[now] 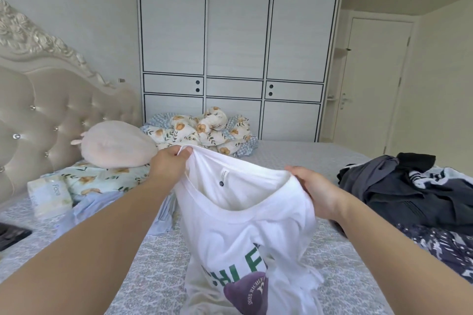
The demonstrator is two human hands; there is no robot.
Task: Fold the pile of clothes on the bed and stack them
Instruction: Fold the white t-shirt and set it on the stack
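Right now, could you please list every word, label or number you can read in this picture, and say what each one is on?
"Face": on the tissue pack at the left of the bed.
"HLE", green letters cut off by folds: on the white T-shirt held in both hands.
"2025 RICHLA", cut off: on the T-shirt's purple patch.
Neck label inside the T-shirt collar: print too small to read.

two bare forearms, no sleeves, no rings
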